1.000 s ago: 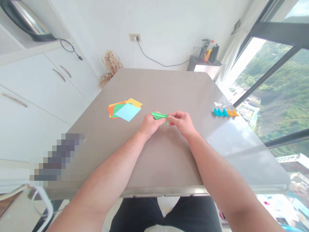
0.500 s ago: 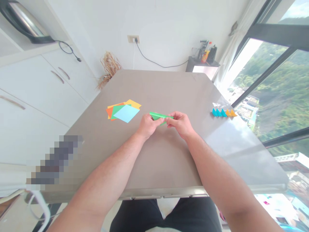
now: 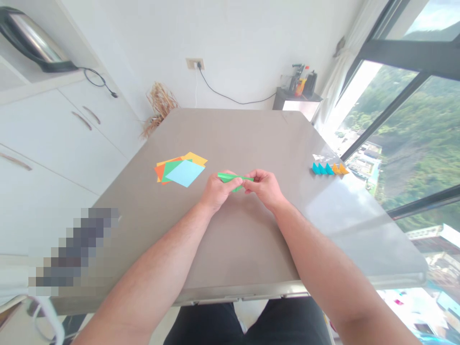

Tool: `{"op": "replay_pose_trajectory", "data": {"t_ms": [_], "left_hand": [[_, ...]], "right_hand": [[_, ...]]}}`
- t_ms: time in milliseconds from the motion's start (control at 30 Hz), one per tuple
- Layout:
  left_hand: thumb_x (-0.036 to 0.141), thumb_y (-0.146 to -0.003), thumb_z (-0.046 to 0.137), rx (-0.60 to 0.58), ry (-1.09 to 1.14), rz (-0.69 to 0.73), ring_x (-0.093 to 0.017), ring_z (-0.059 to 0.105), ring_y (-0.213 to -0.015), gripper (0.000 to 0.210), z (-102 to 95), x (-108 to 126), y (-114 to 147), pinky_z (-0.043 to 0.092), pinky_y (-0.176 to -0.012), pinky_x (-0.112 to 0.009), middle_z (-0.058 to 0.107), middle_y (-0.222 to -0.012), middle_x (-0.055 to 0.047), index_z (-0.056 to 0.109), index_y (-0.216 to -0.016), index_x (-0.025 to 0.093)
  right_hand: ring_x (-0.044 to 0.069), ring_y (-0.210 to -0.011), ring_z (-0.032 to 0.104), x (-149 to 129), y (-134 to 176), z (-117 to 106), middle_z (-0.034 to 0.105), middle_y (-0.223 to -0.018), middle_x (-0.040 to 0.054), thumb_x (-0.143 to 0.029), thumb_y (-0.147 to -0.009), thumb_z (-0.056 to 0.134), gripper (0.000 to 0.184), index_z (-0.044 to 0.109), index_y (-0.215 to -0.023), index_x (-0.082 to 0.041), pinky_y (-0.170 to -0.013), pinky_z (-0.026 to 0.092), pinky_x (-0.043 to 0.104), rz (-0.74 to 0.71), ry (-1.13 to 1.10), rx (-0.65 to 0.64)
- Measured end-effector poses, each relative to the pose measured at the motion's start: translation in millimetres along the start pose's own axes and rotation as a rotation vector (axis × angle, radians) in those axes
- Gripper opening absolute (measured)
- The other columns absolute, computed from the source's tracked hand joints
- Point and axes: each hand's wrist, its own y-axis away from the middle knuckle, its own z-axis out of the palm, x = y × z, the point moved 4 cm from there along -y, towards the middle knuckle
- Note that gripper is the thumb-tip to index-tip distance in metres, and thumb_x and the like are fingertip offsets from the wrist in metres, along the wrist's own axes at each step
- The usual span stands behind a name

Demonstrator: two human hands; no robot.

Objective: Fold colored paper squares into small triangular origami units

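Observation:
A folded piece of green paper is held between both hands above the middle of the table. My left hand pinches it from the left, the thumb lying along its near side. From the right, my right hand grips the other end between thumb and fingers. The fingers partly cover the paper, so its full shape is hidden. Left of my hands lies a fanned pile of coloured paper sheets, light blue on top with green, orange and yellow below.
Several small folded blue paper pieces and orange ones stand in a row on the right of the grey table. A blurred-out dark object covers the left front. A window borders the right side.
The whole view has shifted slightly. Both hands still hold the green paper, which is tilted a little differently, and the fingers have moved slightly along it.

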Motion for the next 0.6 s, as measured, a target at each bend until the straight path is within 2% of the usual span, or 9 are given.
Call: {"op": "replay_pose_trajectory", "data": {"t_ms": [167, 267, 600], "left_hand": [[0.041, -0.069, 0.085, 0.025, 0.033, 0.026, -0.01, 0.045, -0.054, 0.03, -2.2, -0.9, -1.7, 0.034, -0.05, -0.025, 0.051, -0.057, 0.003, 0.065, -0.068, 0.018], [0.039, -0.069, 0.085, 0.057, 0.018, 0.054, -0.01, 0.045, -0.054, 0.029, -4.3, -0.3, -2.6, 0.034, -0.051, -0.026, 0.052, -0.057, 0.003, 0.066, -0.068, 0.018], [0.035, -0.066, 0.086, 0.057, 0.062, 0.07, -0.011, 0.048, -0.057, 0.028, -4.4, 5.7, -0.6, 0.038, -0.055, -0.026, 0.054, -0.057, 0.003, 0.065, -0.065, 0.018]], "right_hand": [[0.012, -0.061, 0.058, 1.0, -0.8, -0.5, 0.064, -0.066, -0.0027, -0.038, -0.062, 0.087, 0.028, 0.068, -0.073, -0.02, -0.065, 0.051, 0.03, 0.003, -0.114, -0.038], [0.013, -0.064, 0.058, 0.6, -0.1, 0.4, 0.063, -0.065, -0.0021, -0.038, -0.065, 0.085, 0.026, 0.068, -0.072, -0.019, -0.065, 0.053, 0.031, 0.013, -0.168, -0.065], [0.013, -0.061, 0.058, 2.2, -1.5, -2.1, 0.064, -0.063, -0.0016, -0.035, -0.067, 0.085, 0.024, 0.067, -0.066, -0.019, -0.066, 0.051, 0.031, -0.009, -0.151, -0.074]]}}
